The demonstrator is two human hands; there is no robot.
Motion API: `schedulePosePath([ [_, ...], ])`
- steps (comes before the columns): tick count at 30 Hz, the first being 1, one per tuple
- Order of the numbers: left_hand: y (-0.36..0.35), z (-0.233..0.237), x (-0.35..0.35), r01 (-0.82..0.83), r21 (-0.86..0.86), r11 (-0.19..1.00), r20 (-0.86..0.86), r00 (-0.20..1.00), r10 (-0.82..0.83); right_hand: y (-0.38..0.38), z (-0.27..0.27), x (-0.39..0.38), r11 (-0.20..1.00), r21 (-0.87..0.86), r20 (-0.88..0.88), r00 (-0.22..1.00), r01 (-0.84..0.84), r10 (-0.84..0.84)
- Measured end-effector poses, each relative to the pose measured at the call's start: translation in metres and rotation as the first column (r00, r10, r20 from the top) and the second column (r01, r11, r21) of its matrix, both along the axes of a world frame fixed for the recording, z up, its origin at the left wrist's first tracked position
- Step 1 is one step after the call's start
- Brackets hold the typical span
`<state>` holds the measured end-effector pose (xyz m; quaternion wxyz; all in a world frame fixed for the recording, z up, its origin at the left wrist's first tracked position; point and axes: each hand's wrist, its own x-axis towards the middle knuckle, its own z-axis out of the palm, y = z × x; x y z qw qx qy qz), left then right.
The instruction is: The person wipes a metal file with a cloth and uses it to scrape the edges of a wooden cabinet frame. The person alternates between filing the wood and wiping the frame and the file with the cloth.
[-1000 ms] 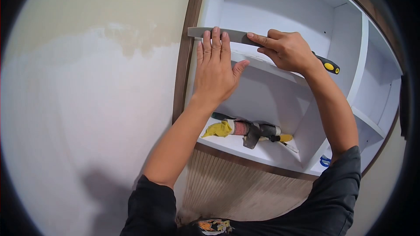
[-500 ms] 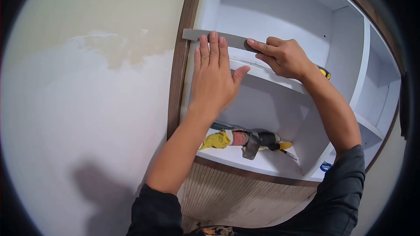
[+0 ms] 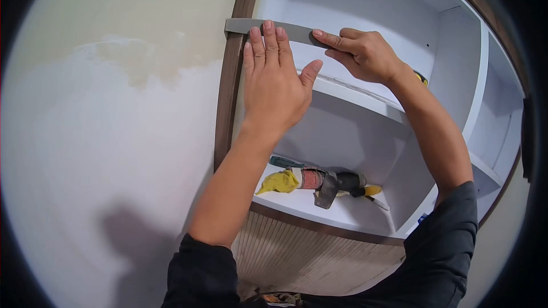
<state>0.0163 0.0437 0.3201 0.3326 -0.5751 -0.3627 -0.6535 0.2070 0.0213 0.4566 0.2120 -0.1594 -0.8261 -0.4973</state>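
A long, flat grey metal file lies nearly level across the dark wood trim at the left edge of the white shelf unit. Its far end sticks out over the trim toward the wall. My right hand is closed round the narrower right end, index finger stretched along it. Spread flat, my left hand rests its fingertips on the file's left half, with the thumb held apart. Whatever lies under the file is hidden.
On the lower shelf lie a yellow cloth, a pink-red roll, a dark scraper-like piece and a yellow-handled tool. Behind my right wrist, a yellow-black object is partly hidden. The patchy painted wall stands at left.
Both hands and the file have moved up and slightly left together. The file's end now reaches further past the wood trim. My grip looks unchanged.
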Motion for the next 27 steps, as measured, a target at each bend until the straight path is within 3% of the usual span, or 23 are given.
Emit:
schedulePosePath([
  [5,-0.006,-0.017,0.012,0.011,-0.103,0.995,-0.056,0.998,-0.017,-0.008,0.001,0.012,0.999,-0.004,0.043,0.998,0.042,-0.042],
  [7,-0.002,-0.006,0.007,-0.011,-0.061,0.998,-0.013,1.0,0.01,0.0,0.003,0.005,0.999,0.017,0.075,0.997,-0.028,0.027],
  [11,-0.007,-0.02,0.015,-0.002,-0.078,0.997,-0.031,1.0,0.0,-0.012,-0.006,0.015,0.997,-0.074,0.066,0.998,0.025,-0.021],
  [18,-0.008,-0.006,0.012,-0.013,-0.047,0.999,0.038,0.999,0.015,-0.01,0.003,0.003,0.999,-0.049,0.051,0.999,0.004,-0.001],
  [21,-0.013,-0.025,0.019,-0.012,-0.118,0.993,-0.023,1.0,0.01,-0.009,-0.001,0.009,0.998,-0.059,0.084,0.996,0.004,0.001],
  [24,-0.007,-0.013,0.013,0.008,-0.064,0.998,0.065,0.998,-0.004,-0.006,0.008,-0.001,0.999,-0.032,0.101,0.995,0.009,-0.006],
  [27,-0.011,-0.02,0.019,-0.016,-0.077,0.997,0.043,0.999,0.02,-0.01,-0.002,0.008,0.998,-0.056,0.093,0.996,0.007,-0.002],
])
